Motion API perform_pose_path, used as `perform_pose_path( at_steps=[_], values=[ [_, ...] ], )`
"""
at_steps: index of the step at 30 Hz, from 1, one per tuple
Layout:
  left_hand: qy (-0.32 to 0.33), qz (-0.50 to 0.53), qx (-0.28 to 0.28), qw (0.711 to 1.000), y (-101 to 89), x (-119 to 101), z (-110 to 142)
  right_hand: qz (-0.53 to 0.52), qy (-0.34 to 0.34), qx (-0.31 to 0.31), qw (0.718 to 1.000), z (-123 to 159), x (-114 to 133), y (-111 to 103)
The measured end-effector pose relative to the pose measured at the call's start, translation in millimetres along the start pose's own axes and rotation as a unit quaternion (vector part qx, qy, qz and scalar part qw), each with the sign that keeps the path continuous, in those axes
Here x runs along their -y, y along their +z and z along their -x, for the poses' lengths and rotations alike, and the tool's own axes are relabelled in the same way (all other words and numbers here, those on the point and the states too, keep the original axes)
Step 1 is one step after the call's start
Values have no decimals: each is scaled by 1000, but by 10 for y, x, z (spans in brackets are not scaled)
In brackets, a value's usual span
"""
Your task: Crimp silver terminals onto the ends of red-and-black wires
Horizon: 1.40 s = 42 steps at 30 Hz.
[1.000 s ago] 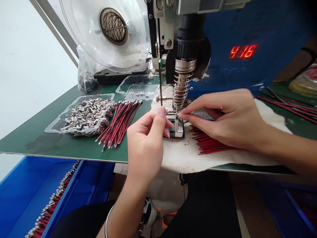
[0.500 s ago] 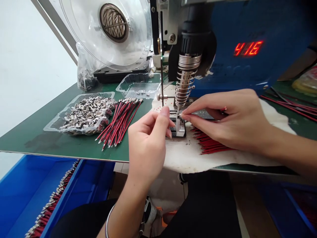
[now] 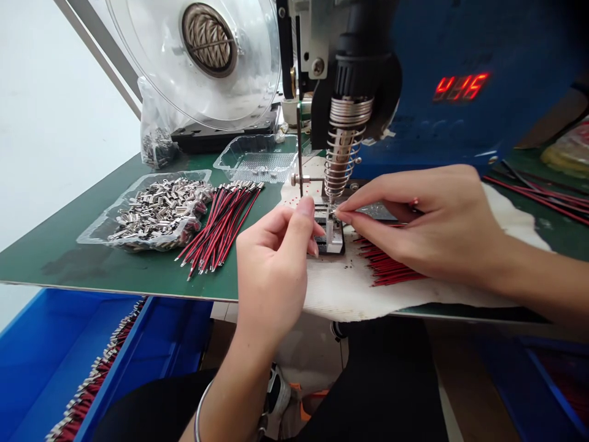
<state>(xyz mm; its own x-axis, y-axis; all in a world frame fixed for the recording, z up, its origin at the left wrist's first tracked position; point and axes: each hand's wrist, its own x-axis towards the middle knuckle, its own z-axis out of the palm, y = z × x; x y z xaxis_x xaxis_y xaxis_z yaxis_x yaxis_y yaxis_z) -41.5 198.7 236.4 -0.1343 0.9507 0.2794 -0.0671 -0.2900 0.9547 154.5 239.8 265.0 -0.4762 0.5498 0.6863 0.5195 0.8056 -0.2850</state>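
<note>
My right hand [image 3: 427,224] pinches thumb and forefinger together at the small metal fixture [image 3: 335,236], below the spring-wrapped soldering head [image 3: 343,147]. A bit of red wire [image 3: 414,201] shows between its fingers; the part at the fingertips is too small to make out. Left of the fixture, my left hand [image 3: 278,258] is closed, thumb pressed on curled fingers, and whatever it may hold is hidden. Under my right hand lies a bundle of red and black wires [image 3: 389,264] on a white cloth [image 3: 340,294].
To the left stand a clear tray of small metal parts [image 3: 159,212], a pile of wires with metal ends [image 3: 223,224] and another clear tray [image 3: 255,159]. A blue machine [image 3: 442,135] with a red display fills the back right. Blue bins [image 3: 41,350] sit below the table edge.
The view has shifted very slightly. The digits on the red display look different. Both hands keep their place and grip at the fixture.
</note>
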Motion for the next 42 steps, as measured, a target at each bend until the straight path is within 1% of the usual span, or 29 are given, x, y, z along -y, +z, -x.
perform_pose_path(
  at_steps=[8, 16, 27, 33, 42],
  values=[
    [-2, 10, 6, 1000, -11, 3, 4, 7, 20, -6, 1000, -6, 63, -19],
    [-4, 6, 1, 1000, -10, -3, 14, 26, -3, -27, 999, -5, -54, -20],
    [1, 11, 0, 1000, -21, 16, 12, -20, 38, -29, 999, 7, -88, -31],
    [-4, 13, 2, 1000, -9, 11, 3, -63, 58, -26, 996, 0, -53, -15],
    [-8, 17, -8, 1000, -7, 1, 0, -94, 144, -22, 985, -28, -49, -14]
  ],
)
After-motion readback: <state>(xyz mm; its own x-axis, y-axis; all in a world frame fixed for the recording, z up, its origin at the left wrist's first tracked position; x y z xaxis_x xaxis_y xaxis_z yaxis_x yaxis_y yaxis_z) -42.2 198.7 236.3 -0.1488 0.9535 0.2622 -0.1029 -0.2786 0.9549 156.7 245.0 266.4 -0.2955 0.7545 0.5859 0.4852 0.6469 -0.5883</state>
